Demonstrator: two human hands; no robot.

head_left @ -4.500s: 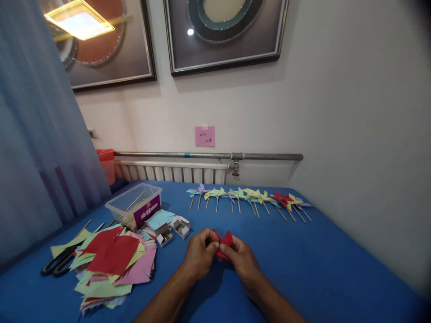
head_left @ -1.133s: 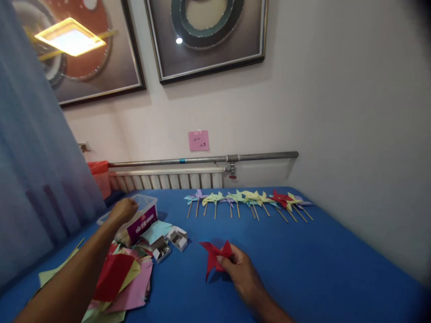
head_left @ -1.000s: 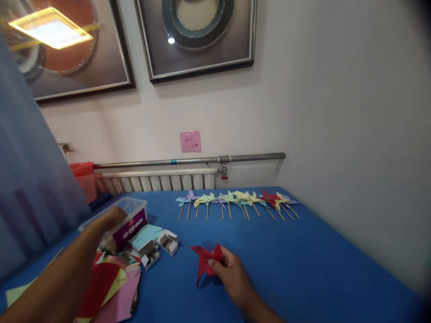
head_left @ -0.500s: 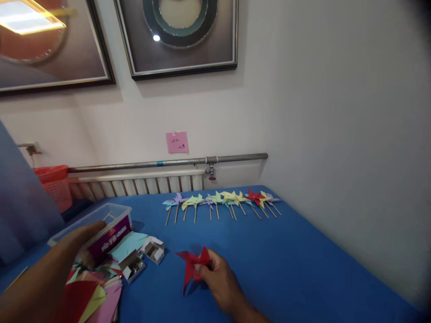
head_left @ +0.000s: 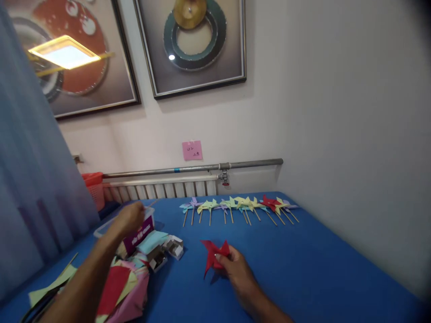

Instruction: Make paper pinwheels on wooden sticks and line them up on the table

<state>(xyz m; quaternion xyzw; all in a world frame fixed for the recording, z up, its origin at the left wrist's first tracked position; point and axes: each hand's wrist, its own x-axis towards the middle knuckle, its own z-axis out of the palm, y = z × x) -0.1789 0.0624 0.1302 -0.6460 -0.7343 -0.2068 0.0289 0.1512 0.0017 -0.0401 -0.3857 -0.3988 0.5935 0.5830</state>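
Observation:
My right hand (head_left: 235,264) pinches a red paper pinwheel (head_left: 211,253) at its centre, a little above the blue table. No stick shows on this pinwheel. My left hand (head_left: 132,216) is closed above a clear plastic box (head_left: 142,233) with a purple label. A thin wooden stick (head_left: 152,203) juts out from its fingers, slightly blurred. Right of the box are two small open cardboard boxes, one (head_left: 174,246) beside the other (head_left: 157,259), the nearer holding small metal bits. Coloured paper sheets (head_left: 116,287) lie in a pile under my left forearm.
A row of finished pinwheels on sticks (head_left: 230,204) lies along the far edge of the blue table (head_left: 269,269). Behind it run a pipe (head_left: 195,168) and a radiator. A red basket (head_left: 96,188) and blue curtain (head_left: 43,188) stand at left.
My left hand has come up out of the plastic box with a wooden stick. My right hand still holds the red pinwheel. The camera view has shifted left and up.

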